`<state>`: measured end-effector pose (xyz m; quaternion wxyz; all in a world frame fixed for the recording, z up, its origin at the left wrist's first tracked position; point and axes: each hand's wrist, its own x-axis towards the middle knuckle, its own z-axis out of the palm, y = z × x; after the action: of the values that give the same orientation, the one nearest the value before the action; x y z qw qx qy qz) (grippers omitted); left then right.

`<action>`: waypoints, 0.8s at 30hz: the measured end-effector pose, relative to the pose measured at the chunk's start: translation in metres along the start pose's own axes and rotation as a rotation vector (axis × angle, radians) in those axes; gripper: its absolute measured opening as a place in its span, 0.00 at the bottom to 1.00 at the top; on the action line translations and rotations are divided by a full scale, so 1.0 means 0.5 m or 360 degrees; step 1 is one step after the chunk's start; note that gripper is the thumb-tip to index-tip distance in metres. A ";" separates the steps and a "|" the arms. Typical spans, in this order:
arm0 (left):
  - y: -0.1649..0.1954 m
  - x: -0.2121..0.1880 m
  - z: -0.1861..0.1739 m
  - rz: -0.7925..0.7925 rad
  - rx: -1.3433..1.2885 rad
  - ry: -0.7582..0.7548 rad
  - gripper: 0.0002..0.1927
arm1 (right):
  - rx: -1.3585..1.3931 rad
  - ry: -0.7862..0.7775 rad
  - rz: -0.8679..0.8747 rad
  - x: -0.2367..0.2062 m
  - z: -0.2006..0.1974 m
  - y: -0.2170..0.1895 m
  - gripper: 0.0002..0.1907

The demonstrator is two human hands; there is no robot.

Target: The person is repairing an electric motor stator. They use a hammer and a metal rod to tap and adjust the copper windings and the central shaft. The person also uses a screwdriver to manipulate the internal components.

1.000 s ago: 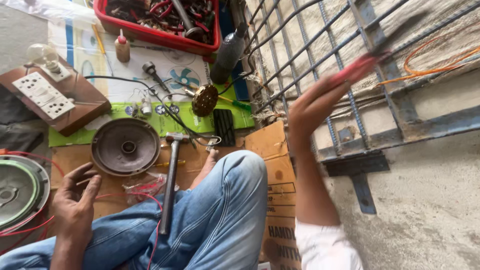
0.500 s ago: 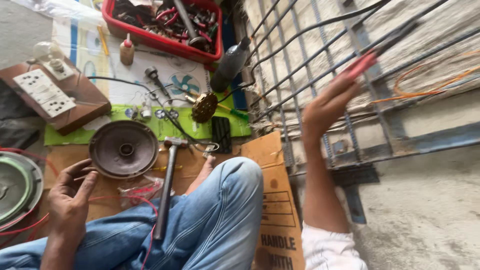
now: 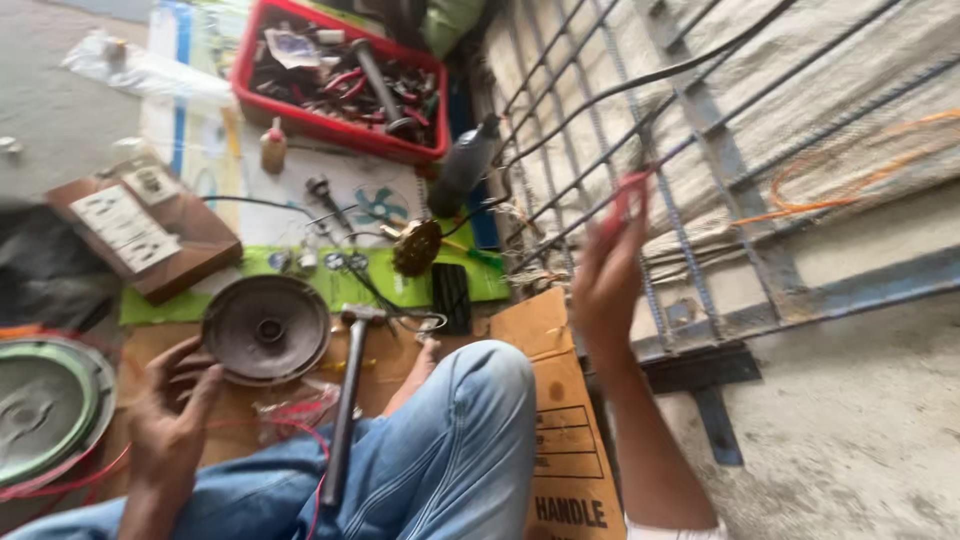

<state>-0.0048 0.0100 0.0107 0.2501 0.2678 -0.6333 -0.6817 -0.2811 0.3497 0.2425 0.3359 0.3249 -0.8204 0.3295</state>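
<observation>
Left hand (image 3: 175, 410) curls open fingers round the rim of the round dark speaker (image 3: 267, 330) on the cardboard, in front of the bent knee. Right hand (image 3: 608, 270) is up by the metal grille (image 3: 640, 130), pinching something red, too blurry to name. A hammer (image 3: 345, 400) lies beside the speaker; it looks like fix-up work.

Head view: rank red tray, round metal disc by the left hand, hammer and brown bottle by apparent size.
1. Red tray, largest, though farthest from the camera.
2. Round metal disc and hammer: not ranked; the disc is wider, the hammer longer and nearer the camera.
3. Brown bottle, clearly smallest.
</observation>
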 end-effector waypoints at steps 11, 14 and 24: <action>0.041 -0.039 0.003 -0.0744 -0.0890 -0.1139 0.34 | 0.0354 -0.1640 -0.1480 -0.126 0.080 -0.344 0.10; 0.042 -0.047 0.010 -0.0466 -0.0420 -0.1599 0.37 | 0.0317 -0.1549 -0.1513 -0.155 0.097 -0.345 0.12; -0.012 -0.047 0.019 -0.0247 -0.1210 -0.1023 0.21 | 0.0751 -0.0730 -0.0518 -0.286 0.167 -0.392 0.31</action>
<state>0.0061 0.0334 0.0065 0.0709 -0.0194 -0.3634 -0.9287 -0.0807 0.2189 0.1499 0.1070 0.5851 -0.7134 0.3704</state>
